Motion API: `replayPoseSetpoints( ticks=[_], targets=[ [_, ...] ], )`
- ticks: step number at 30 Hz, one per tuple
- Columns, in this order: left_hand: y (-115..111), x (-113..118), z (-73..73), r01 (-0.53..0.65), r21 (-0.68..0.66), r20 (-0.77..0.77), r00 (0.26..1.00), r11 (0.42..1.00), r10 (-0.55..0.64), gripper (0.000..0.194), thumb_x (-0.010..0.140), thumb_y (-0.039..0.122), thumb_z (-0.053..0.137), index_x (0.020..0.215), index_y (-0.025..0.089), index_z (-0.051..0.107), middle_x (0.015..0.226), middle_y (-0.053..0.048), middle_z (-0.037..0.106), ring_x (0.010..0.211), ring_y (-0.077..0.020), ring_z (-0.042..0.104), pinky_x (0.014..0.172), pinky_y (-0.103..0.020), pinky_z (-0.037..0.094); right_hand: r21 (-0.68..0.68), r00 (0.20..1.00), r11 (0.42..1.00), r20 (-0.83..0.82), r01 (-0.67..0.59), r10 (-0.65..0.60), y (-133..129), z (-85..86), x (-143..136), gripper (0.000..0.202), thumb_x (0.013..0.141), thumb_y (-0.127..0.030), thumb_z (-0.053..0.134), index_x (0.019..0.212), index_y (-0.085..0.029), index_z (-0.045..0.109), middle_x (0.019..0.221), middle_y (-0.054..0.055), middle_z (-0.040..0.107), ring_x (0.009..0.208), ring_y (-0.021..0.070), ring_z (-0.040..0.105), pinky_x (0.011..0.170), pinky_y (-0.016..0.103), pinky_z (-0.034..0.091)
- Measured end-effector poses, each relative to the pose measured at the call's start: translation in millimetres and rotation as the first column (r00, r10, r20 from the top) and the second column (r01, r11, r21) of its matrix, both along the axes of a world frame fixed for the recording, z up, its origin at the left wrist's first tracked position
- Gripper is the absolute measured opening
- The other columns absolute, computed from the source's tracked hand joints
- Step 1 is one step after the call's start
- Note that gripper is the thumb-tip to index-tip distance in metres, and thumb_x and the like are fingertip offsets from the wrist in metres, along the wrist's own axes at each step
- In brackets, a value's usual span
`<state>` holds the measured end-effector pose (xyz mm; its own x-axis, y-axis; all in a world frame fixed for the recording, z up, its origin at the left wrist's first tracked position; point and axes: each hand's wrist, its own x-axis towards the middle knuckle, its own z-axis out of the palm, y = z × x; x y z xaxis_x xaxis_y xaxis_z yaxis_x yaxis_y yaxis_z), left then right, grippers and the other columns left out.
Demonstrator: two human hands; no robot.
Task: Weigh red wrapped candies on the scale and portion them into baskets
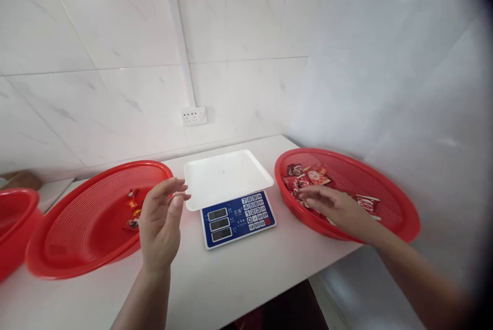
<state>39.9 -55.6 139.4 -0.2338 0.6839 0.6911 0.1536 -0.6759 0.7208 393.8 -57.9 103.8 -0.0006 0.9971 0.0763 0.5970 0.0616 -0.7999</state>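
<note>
My left hand is raised beside the right rim of a red plastic basket, fingers bent and apart, with nothing visible in it. Inside that basket lie a few small wrapped packets, partly hidden by the hand. Over the front of another red basket hovers my right hand, its fingers stretched out above several red and brown wrapped packets; I see nothing held. Between the baskets stands a digital scale with a blue keypad panel and a bare white weighing tray.
All of this stands on a white table against a marbled tile wall. A third red container is cut off at the left edge, with a brown object behind it. A power socket sits on the wall.
</note>
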Motion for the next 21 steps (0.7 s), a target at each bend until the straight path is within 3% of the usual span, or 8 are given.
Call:
replayPoseSetpoints(
  ticks=[2, 4, 7, 10, 12, 15, 18, 21],
  targets=[
    [-2, 4, 0.5, 0.106, -0.022, 0.127, 0.987, 0.994, -0.102, 0.019, 0.086, 0.029, 0.059, 0.105, 0.025, 0.063, 0.098, -0.004, 0.064, 0.088, -0.017, 0.061, 0.068, -0.028, 0.056, -0.076, 0.981, 0.997, 0.194, 0.017, -0.002, 22, 5.2, 25, 0.046, 0.079, -0.048, 0.057, 0.118, -0.024, 0.064, 0.125, 0.008, 0.063, 0.113, 0.0297, 0.058, 0.094, 0.04, 0.047],
    [-2, 4, 1.8, 0.19, -0.053, 0.224, 0.959, 0.98, -0.174, 0.018, 0.085, 0.031, 0.061, 0.102, 0.026, 0.065, 0.095, -0.003, 0.064, 0.084, -0.0159, 0.061, 0.064, -0.026, 0.055, -0.182, 0.925, 0.983, 0.368, -0.026, 0.092, 45, 0.5, 39, 0.053, 0.078, -0.042, 0.058, 0.128, -0.022, 0.057, 0.133, 0.009, 0.057, 0.121, 0.0308, 0.053, 0.1, 0.041, 0.043],
    [1, -1, 3.4, 0.254, -0.091, 0.315, 0.925, 0.963, -0.214, 0.017, 0.083, 0.033, 0.063, 0.098, 0.026, 0.067, 0.091, -0.003, 0.064, 0.077, -0.014, 0.061, 0.061, -0.023, 0.054, -0.255, 0.828, 0.962, 0.517, -0.095, 0.218, 75, -16.7, 44, 0.068, 0.076, -0.039, 0.062, 0.139, -0.022, 0.045, 0.147, 0.011, 0.041, 0.133, 0.0326, 0.039, 0.107, 0.043, 0.035],
    [4, -6, 3.1, 0.279, -0.128, 0.368, 0.904, 0.952, -0.216, 0.017, 0.08, 0.034, 0.066, 0.095, 0.026, 0.068, 0.086, -0.002, 0.064, 0.073, -0.0135, 0.06, 0.059, -0.023, 0.053, -0.239, 0.776, 0.964, 0.585, -0.114, 0.236, 99, -34.8, 38, 0.08, 0.071, -0.04, 0.066, 0.143, -0.017, 0.039, 0.154, 0.014, 0.025, 0.141, 0.0346, 0.022, 0.111, 0.044, 0.026],
    [7, -10, 2.2, 0.282, -0.152, 0.384, 0.9, 0.947, -0.207, 0.017, 0.078, 0.034, 0.068, 0.093, 0.026, 0.069, 0.084, -0.002, 0.065, 0.072, -0.0137, 0.06, 0.059, -0.023, 0.053, -0.228, 0.769, 0.966, 0.593, -0.124, 0.239, 110, -43.3, 33, 0.079, 0.069, -0.036, 0.067, 0.142, -0.017, 0.041, 0.153, 0.015, 0.029, 0.14, 0.0339, 0.024, 0.11, 0.042, 0.028],
    [11, -15, 1.4, 0.28, -0.162, 0.404, 0.894, 0.946, -0.195, 0.016, 0.077, 0.034, 0.069, 0.09, 0.026, 0.069, 0.083, -0.002, 0.065, 0.069, -0.0134, 0.059, 0.057, -0.023, 0.053, -0.224, 0.773, 0.966, 0.587, -0.131, 0.241, 115, -47.4, 29, 0.064, 0.065, -0.03, 0.068, 0.128, -0.019, 0.055, 0.135, 0.013, 0.053, 0.124, 0.0322, 0.048, 0.098, 0.037, 0.04],
    [13, -20, 2.7, 0.272, -0.149, 0.414, 0.89, 0.951, -0.19, 0.014, 0.077, 0.033, 0.069, 0.088, 0.026, 0.069, 0.081, -0.002, 0.065, 0.065, -0.0135, 0.057, 0.055, -0.025, 0.051, -0.248, 0.784, 0.962, 0.571, -0.118, 0.244, 108, -41.3, 36, 0.045, 0.057, -0.026, 0.073, 0.1, -0.022, 0.066, 0.105, 0.008, 0.069, 0.095, 0.0288, 0.064, 0.08, 0.033, 0.048],
    [13, -24, 5.6, 0.246, -0.144, 0.425, 0.89, 0.959, -0.165, 0.011, 0.077, 0.031, 0.067, 0.087, 0.026, 0.069, 0.08, -0.001, 0.064, 0.063, -0.0136, 0.057, 0.055, -0.026, 0.05, -0.249, 0.806, 0.967, 0.562, -0.049, 0.185, 96, -31.5, 56, 0.027, 0.049, -0.02, 0.075, 0.075, -0.023, 0.067, 0.079, 0.002, 0.07, 0.07, 0.0225, 0.065, 0.065, 0.03, 0.048]
  ],
)
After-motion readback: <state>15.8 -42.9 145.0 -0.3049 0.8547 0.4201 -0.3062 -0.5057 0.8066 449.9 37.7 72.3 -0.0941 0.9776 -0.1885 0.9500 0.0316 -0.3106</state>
